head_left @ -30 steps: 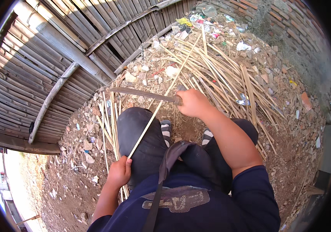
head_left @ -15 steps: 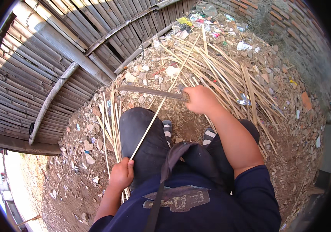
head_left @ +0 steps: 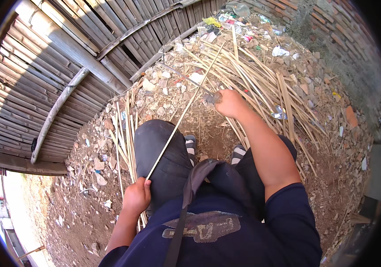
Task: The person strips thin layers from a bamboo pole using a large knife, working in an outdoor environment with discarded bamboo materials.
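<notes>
My left hand point(head_left: 137, 196), beside my left knee, is closed round the near end of a long thin bamboo strip point(head_left: 169, 143). The strip slants up and away to the right, past my knee, its far end over a heap of cut strips. My right hand point(head_left: 232, 104) grips the handle of a machete point(head_left: 182, 76) out in front of my knees. Its blade points away to the far left, seen nearly edge-on, and lies across the strip near the handle; whether they touch I cannot tell.
A big pile of bamboo strips point(head_left: 261, 95) lies ahead and to the right, with a smaller bundle point(head_left: 130, 133) left of my knee. A bamboo slat wall point(head_left: 34, 84) rises at the left, a brick wall point(head_left: 337, 31) at the far right. Rubble and litter point(head_left: 232, 22) cover the ground.
The machete has turned from nearly level to pointing away to the far left, its blade now edge-on. My right hand has shifted slightly. The left hand still holds the strip.
</notes>
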`<action>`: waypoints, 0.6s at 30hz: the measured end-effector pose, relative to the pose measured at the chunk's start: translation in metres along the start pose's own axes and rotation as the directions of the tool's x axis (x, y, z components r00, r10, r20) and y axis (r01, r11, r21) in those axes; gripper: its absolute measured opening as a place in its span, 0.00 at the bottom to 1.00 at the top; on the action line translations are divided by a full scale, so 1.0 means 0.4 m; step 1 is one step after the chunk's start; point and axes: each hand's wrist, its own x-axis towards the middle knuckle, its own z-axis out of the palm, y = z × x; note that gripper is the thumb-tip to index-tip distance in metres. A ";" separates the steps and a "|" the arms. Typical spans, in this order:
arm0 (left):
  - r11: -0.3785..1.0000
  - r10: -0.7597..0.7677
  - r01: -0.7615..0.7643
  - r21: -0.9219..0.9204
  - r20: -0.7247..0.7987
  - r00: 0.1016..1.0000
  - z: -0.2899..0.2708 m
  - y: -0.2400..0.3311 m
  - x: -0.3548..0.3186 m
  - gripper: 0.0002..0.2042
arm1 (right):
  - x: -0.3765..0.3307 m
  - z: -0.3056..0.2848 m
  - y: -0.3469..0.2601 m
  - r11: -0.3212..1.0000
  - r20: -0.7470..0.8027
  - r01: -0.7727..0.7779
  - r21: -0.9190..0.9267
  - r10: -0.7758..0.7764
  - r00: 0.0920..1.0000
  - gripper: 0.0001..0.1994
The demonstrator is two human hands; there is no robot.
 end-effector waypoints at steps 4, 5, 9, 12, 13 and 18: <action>0.999 -0.006 0.007 0.042 -0.027 1.000 -0.012 0.020 -0.022 0.15 | -0.062 -0.008 -0.040 0.969 0.084 0.170 -0.179 -0.157 0.984 0.19; 0.999 -0.019 0.020 0.046 -0.028 0.999 -0.008 0.017 -0.025 0.15 | -0.069 -0.005 -0.064 0.957 0.125 0.194 -0.214 -0.171 0.977 0.19; 0.999 -0.035 0.035 0.036 -0.013 0.999 0.014 0.022 -0.016 0.14 | -0.059 -0.003 -0.043 0.976 0.213 0.156 -0.155 -0.121 0.969 0.18; 0.997 -0.025 0.025 0.078 -0.001 1.000 -0.003 0.029 -0.011 0.15 | -0.068 0.003 -0.043 0.973 0.080 0.182 -0.142 -0.172 0.982 0.18; 0.998 -0.017 0.018 0.064 -0.018 1.000 -0.002 0.027 -0.008 0.15 | -0.074 0.003 -0.053 0.956 0.094 0.221 -0.193 -0.206 0.974 0.18; 0.999 -0.047 0.047 0.004 0.002 0.999 0.018 0.008 -0.013 0.15 | -0.043 0.041 -0.021 0.983 0.090 0.116 -0.139 -0.104 0.990 0.16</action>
